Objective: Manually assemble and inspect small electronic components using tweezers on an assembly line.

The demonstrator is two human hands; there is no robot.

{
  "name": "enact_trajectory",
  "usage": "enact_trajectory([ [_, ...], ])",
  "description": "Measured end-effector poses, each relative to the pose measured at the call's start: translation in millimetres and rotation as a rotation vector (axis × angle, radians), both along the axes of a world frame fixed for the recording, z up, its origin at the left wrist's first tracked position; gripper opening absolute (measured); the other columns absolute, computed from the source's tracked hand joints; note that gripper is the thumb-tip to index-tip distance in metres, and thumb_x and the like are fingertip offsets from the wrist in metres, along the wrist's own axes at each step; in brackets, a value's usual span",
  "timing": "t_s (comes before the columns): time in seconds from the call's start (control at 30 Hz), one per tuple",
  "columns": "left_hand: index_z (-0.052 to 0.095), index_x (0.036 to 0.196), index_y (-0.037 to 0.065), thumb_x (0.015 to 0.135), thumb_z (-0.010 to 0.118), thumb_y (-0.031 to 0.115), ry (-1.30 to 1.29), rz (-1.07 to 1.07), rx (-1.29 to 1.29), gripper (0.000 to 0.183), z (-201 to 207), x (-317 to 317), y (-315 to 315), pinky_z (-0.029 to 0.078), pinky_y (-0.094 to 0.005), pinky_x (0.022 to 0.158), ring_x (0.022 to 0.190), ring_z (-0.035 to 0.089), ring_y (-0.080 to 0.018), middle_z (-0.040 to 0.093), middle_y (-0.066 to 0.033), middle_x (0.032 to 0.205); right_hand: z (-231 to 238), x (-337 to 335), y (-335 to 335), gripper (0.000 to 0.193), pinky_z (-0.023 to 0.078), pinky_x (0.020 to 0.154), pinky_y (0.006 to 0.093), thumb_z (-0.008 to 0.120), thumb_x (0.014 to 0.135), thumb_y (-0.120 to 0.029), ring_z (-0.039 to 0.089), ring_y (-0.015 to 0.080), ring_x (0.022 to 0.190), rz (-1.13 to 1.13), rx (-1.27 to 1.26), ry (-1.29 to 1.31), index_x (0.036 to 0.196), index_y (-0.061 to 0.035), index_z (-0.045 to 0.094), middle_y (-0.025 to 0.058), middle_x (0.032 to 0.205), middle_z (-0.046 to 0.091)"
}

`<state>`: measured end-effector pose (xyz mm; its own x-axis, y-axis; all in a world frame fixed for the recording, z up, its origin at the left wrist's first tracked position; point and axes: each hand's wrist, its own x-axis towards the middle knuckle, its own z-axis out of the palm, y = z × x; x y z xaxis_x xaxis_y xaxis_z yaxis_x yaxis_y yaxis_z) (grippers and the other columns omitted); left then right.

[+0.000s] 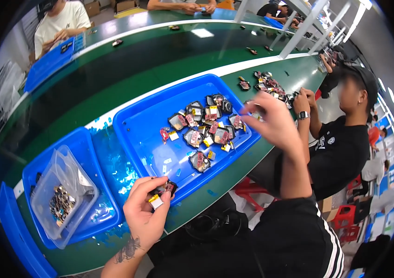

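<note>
My left hand [147, 208] grips a small black device casing [165, 189] near the front left corner of a blue tray [134, 121]. A red circuit board and a yellow-and-white battery [155, 201] show on the casing. Over the tray's right edge, my right hand [273, 121] is raised, slightly blurred, its thumb and fingers curved with a gap between them and nothing plainly held. Several similar opened casings [193, 137] with red boards and batteries lie heaped in the tray, mostly on its right side.
Left of the tray, a second blue tray [108, 204] bears clear plastic containers [83, 185] with small metal parts. More casings [271, 85] lie on the green bench beyond. A co-worker in black [340, 139] sits close on my right; others work across the bench.
</note>
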<state>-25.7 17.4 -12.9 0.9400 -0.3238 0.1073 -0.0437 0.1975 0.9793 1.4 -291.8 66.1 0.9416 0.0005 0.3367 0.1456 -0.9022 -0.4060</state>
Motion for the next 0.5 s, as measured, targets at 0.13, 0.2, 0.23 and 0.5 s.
enact_trajectory([
  [0.13, 0.056, 0.110, -0.007, 0.083, 0.059, -0.010, -0.093, 0.022, 0.136, 0.028, -4, 5, -6, 0.057, -0.0310, 0.077, 0.090, 0.063, -0.0217, 0.052, -0.0116, 0.104, -27, -29, -44, 0.012, 0.047, 0.066, 0.0331, 0.075, 0.069, -0.011, 0.061, 0.0234, 0.070, -0.194, -0.047, 0.258, 0.077, -0.0046, 0.069, 0.0085, 0.073, 0.061],
  [0.2, 0.056, 0.111, -0.006, 0.083, 0.059, -0.010, -0.073, 0.017, 0.151, 0.029, 1, 8, -10, 0.057, -0.0312, 0.077, 0.089, 0.063, -0.0212, 0.052, -0.0113, 0.104, -35, -30, -46, 0.011, 0.046, 0.064, 0.0304, 0.076, 0.068, -0.011, 0.060, 0.0209, 0.068, -0.169, -0.074, 0.292, 0.076, -0.0053, 0.070, 0.0070, 0.073, 0.061],
  [0.23, 0.056, 0.112, -0.006, 0.083, 0.059, -0.010, -0.050, 0.013, 0.133, 0.029, 5, 9, -13, 0.057, -0.0311, 0.076, 0.089, 0.063, -0.0210, 0.052, -0.0111, 0.104, -37, -27, -43, 0.011, 0.048, 0.066, 0.0337, 0.075, 0.068, -0.012, 0.062, 0.0238, 0.071, -0.178, -0.096, 0.291, 0.075, -0.0052, 0.070, 0.0089, 0.074, 0.061],
  [0.5, 0.058, 0.113, -0.005, 0.081, 0.059, -0.012, -0.075, -0.046, 0.173, 0.033, 25, 12, -30, 0.054, -0.0270, 0.080, 0.095, 0.058, -0.0167, 0.052, -0.0109, 0.107, -47, -7, -50, 0.013, 0.052, 0.068, 0.0408, 0.074, 0.069, -0.018, 0.066, 0.0298, 0.073, -0.221, -0.310, 0.475, 0.075, -0.0076, 0.069, 0.0120, 0.075, 0.066],
])
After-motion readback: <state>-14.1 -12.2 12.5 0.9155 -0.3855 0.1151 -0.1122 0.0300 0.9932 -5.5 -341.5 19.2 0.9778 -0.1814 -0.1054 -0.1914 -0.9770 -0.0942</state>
